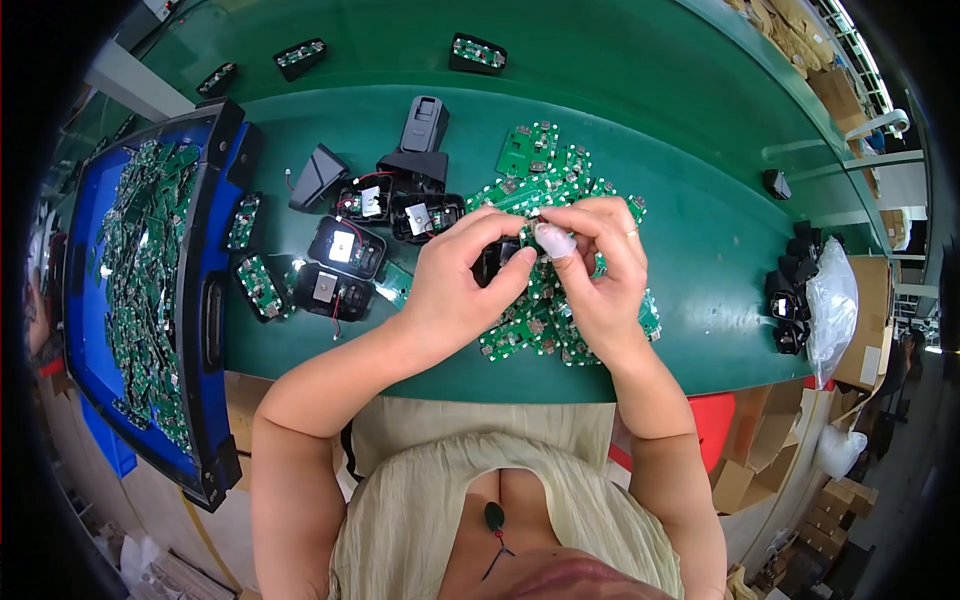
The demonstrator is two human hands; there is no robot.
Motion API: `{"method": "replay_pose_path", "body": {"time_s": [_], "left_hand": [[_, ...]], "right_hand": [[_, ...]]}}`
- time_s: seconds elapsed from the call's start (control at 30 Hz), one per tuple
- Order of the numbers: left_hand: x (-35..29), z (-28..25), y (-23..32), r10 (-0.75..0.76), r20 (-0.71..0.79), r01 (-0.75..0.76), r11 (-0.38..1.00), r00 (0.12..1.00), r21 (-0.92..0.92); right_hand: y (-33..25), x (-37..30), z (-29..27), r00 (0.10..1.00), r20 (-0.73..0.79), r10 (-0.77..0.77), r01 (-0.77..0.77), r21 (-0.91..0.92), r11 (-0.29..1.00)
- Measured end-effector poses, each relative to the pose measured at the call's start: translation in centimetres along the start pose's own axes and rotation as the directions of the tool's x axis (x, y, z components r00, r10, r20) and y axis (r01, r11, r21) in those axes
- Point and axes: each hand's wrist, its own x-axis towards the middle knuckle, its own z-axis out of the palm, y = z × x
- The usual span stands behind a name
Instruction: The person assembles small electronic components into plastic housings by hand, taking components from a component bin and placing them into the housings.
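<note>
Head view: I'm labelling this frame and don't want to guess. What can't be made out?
All in the head view:
Black part: its full shape, mostly covered by the left hand.
Whatever is at the right hand's fingertips: hidden by the fingers.
Circuit boards: some covered by the hands; printing too small.
Stacked boxes: markings too small.

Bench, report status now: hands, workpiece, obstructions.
Left hand curled round black part. Right hand close beside it, exact grip unclear. Green circuit boards heaped beneath and around both.
</note>
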Motion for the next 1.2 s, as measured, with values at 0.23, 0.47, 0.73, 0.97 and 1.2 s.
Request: {"method": "replay_pose_path", "body": {"time_s": [0.23, 0.47, 0.73, 0.97, 1.2], "left_hand": [[-0.1, -0.1, 0.5, -0.074, 0.003, 0.074, 0.990, 0.997, -0.116], [0.0, -0.1, 0.7, 0.010, -0.094, -0.012, 1.000, 0.996, -0.024], [0.3, -0.3, 0.6, 0.191, -0.147, -0.168, 0.973, 0.970, 0.157], [0.8, -0.3, -0.1, 0.467, -0.084, -0.412, 0.841, 0.880, 0.350], [0.5, -0.6, 0.6, 0.012, -0.068, -0.024, 0.985, 0.998, -0.171]], "right_hand": [[-0.6, 0.4, 0.4, 0.996, -0.078, 0.051, -0.048, 0.046, 0.998], [0.2, 0.0, 0.3, 0.994, -0.042, -0.104, 0.104, 0.013, 0.994], [0.5, 0.9, -0.2, 0.943, 0.070, -0.324, 0.330, -0.306, 0.893], [0.2, 1.2, -1.2, 0.925, 0.183, -0.334, 0.378, -0.331, 0.865], [-0.4, 0.7, -0.6, 0.990, 0.101, -0.103, 0.103, 0.010, 0.995]]}}
